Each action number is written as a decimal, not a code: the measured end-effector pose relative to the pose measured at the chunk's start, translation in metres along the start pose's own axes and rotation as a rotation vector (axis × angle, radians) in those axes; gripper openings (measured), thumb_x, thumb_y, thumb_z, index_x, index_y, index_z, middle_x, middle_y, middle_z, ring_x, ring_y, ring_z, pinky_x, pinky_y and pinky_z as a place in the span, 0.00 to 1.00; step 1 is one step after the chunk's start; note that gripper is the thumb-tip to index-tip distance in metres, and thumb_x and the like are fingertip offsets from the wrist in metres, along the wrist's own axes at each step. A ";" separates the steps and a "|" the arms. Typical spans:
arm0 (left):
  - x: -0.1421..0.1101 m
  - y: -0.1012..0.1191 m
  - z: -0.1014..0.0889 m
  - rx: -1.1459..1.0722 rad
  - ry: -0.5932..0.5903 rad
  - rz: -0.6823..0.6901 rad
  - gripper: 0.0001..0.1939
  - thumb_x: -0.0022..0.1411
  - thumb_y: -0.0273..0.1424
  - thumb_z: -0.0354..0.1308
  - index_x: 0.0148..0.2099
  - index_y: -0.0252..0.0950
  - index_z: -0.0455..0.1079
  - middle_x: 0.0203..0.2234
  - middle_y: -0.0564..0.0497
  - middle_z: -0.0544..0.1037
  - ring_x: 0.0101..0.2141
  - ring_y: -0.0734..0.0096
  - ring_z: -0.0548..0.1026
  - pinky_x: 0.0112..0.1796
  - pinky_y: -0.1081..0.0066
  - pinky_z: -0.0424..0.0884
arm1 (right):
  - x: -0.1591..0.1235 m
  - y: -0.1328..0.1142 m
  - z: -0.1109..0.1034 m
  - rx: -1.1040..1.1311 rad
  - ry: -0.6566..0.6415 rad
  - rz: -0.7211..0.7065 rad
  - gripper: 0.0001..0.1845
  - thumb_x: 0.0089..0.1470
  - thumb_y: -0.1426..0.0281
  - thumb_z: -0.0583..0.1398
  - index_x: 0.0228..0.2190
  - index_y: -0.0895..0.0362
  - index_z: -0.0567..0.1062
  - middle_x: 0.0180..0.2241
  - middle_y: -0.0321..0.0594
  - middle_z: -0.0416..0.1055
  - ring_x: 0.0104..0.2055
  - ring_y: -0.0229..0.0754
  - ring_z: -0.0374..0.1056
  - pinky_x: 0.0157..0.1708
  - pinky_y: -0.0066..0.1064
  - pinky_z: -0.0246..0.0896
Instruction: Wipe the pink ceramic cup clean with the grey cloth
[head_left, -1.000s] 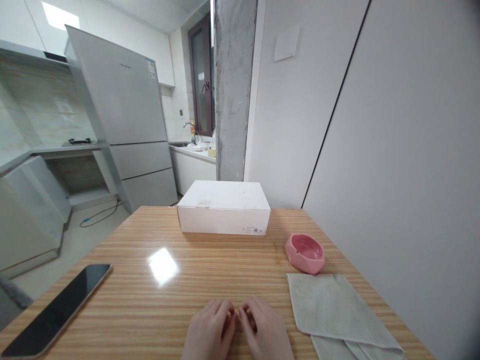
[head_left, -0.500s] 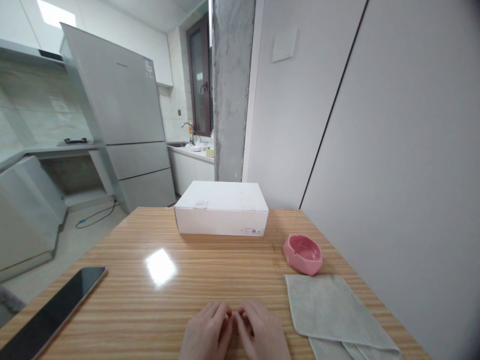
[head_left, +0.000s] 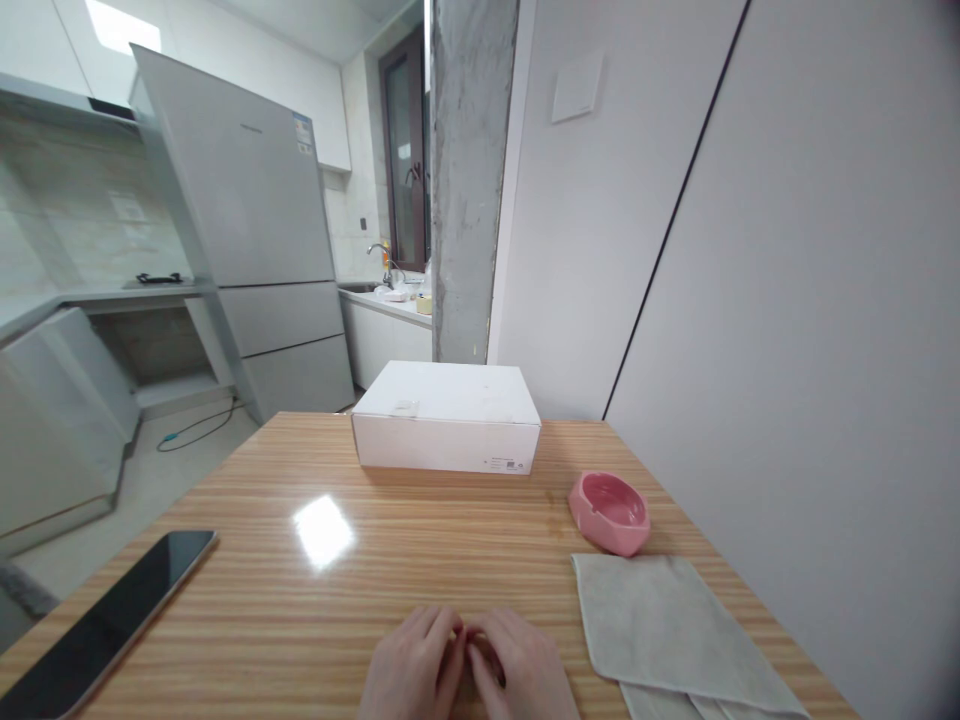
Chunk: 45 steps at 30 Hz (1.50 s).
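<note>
My left hand (head_left: pixel 411 664) and my right hand (head_left: pixel 525 664) rest side by side at the near edge of the table. Their fingers are curled in, and each thumb lies close to its index finger. At the middle the fingertips of the two hands meet. No object shows in either hand, though the palms face away from view. A folded grey cloth (head_left: pixel 667 625) lies just right of my right hand. Beyond it sits a pink, faceted ashtray (head_left: pixel 611 512). Off to the left of my left hand lies a dark-screened phone (head_left: pixel 112 620).
A white closed box (head_left: pixel 446 440) stands at the far side of the wood-grain table (head_left: pixel 255 500). Behind are a grey fridge (head_left: pixel 255 210), a sink counter and a concrete pillar (head_left: pixel 472 180). A pale wall panel (head_left: pixel 795 300) runs along the right.
The fingertips of both hands have come slightly closer and now touch. The view has shifted a little; the things on the table keep their places.
</note>
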<state>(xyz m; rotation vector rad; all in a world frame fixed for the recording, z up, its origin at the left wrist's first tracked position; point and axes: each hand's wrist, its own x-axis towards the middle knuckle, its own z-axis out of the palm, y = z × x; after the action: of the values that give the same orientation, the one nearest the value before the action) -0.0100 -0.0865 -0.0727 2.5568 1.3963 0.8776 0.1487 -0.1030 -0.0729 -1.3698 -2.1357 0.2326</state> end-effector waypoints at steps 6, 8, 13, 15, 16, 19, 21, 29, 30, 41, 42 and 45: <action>0.000 0.001 0.000 0.011 0.022 0.016 0.09 0.62 0.25 0.48 0.32 0.40 0.66 0.26 0.53 0.77 0.28 0.70 0.76 0.28 0.75 0.70 | -0.002 0.000 0.000 -0.041 0.030 -0.001 0.10 0.51 0.80 0.53 0.31 0.54 0.70 0.30 0.35 0.73 0.32 0.40 0.70 0.30 0.26 0.60; 0.000 0.003 -0.001 0.011 0.021 0.019 0.09 0.62 0.25 0.47 0.32 0.40 0.66 0.26 0.52 0.77 0.28 0.70 0.76 0.28 0.75 0.70 | -0.003 -0.001 -0.001 -0.048 0.026 0.007 0.11 0.51 0.80 0.54 0.32 0.53 0.70 0.30 0.35 0.73 0.32 0.40 0.70 0.31 0.26 0.60; 0.001 0.005 -0.004 -0.003 -0.009 0.007 0.08 0.63 0.27 0.48 0.33 0.40 0.66 0.27 0.52 0.77 0.29 0.70 0.76 0.29 0.75 0.70 | -0.004 0.000 0.001 -0.051 0.005 0.012 0.12 0.48 0.81 0.55 0.32 0.53 0.70 0.31 0.35 0.73 0.33 0.40 0.70 0.32 0.26 0.61; 0.001 0.005 -0.005 -0.009 -0.013 0.001 0.08 0.64 0.29 0.48 0.33 0.40 0.67 0.27 0.52 0.77 0.29 0.70 0.76 0.29 0.75 0.71 | -0.004 0.001 0.002 -0.060 -0.011 0.020 0.12 0.48 0.81 0.56 0.33 0.54 0.71 0.31 0.35 0.72 0.34 0.40 0.70 0.33 0.26 0.61; 0.001 0.005 -0.004 -0.011 -0.011 0.000 0.08 0.64 0.29 0.47 0.33 0.40 0.67 0.27 0.52 0.77 0.29 0.70 0.76 0.30 0.75 0.71 | -0.004 0.002 0.002 -0.067 -0.020 0.024 0.12 0.48 0.81 0.56 0.33 0.54 0.71 0.31 0.35 0.72 0.34 0.40 0.70 0.33 0.27 0.61; 0.001 0.005 -0.003 -0.011 0.003 0.000 0.08 0.64 0.28 0.48 0.33 0.40 0.66 0.27 0.52 0.77 0.29 0.70 0.76 0.29 0.76 0.70 | -0.003 0.001 0.001 -0.082 -0.039 0.022 0.11 0.50 0.80 0.55 0.33 0.54 0.71 0.31 0.36 0.72 0.34 0.41 0.70 0.32 0.27 0.61; 0.001 0.004 -0.003 -0.003 0.008 0.003 0.08 0.63 0.27 0.48 0.33 0.40 0.66 0.27 0.52 0.77 0.29 0.70 0.76 0.29 0.76 0.70 | -0.003 0.001 0.000 -0.081 -0.021 0.006 0.11 0.52 0.80 0.55 0.33 0.53 0.71 0.31 0.36 0.72 0.34 0.40 0.70 0.32 0.27 0.61; -0.001 0.001 -0.001 0.012 -0.011 0.024 0.08 0.63 0.27 0.47 0.33 0.40 0.65 0.27 0.52 0.76 0.28 0.70 0.76 0.28 0.74 0.70 | -0.004 0.001 0.000 -0.052 0.046 -0.050 0.10 0.56 0.78 0.51 0.32 0.53 0.70 0.29 0.34 0.72 0.31 0.39 0.69 0.30 0.27 0.60; -0.001 0.001 0.000 0.011 -0.014 0.024 0.08 0.63 0.27 0.47 0.33 0.40 0.65 0.27 0.52 0.76 0.28 0.70 0.76 0.28 0.74 0.70 | -0.004 0.001 0.001 -0.051 0.041 -0.051 0.10 0.56 0.78 0.52 0.32 0.53 0.70 0.29 0.35 0.72 0.31 0.39 0.70 0.30 0.27 0.60; 0.000 0.000 -0.001 0.011 0.005 0.067 0.10 0.63 0.26 0.44 0.33 0.40 0.64 0.26 0.52 0.76 0.27 0.68 0.76 0.27 0.73 0.70 | -0.004 0.005 0.004 -0.055 0.010 -0.063 0.10 0.54 0.80 0.54 0.33 0.54 0.71 0.30 0.35 0.73 0.32 0.40 0.70 0.30 0.27 0.60; 0.000 0.000 -0.001 0.006 0.008 0.072 0.10 0.64 0.26 0.44 0.33 0.40 0.64 0.26 0.53 0.76 0.27 0.68 0.76 0.27 0.72 0.70 | -0.004 0.005 0.004 -0.057 0.004 -0.060 0.10 0.54 0.80 0.54 0.32 0.54 0.71 0.30 0.35 0.72 0.32 0.40 0.70 0.30 0.27 0.60; 0.001 0.002 -0.003 -0.014 0.016 0.082 0.10 0.64 0.26 0.43 0.33 0.40 0.64 0.26 0.53 0.76 0.27 0.68 0.76 0.26 0.72 0.70 | -0.003 0.004 0.002 -0.067 -0.017 -0.047 0.09 0.55 0.79 0.54 0.33 0.54 0.71 0.30 0.35 0.72 0.32 0.40 0.70 0.30 0.27 0.60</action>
<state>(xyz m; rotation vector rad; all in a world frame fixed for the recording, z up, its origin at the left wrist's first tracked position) -0.0100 -0.0877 -0.0689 2.6192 1.2933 0.9188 0.1522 -0.1037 -0.0775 -1.3578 -2.2048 0.1550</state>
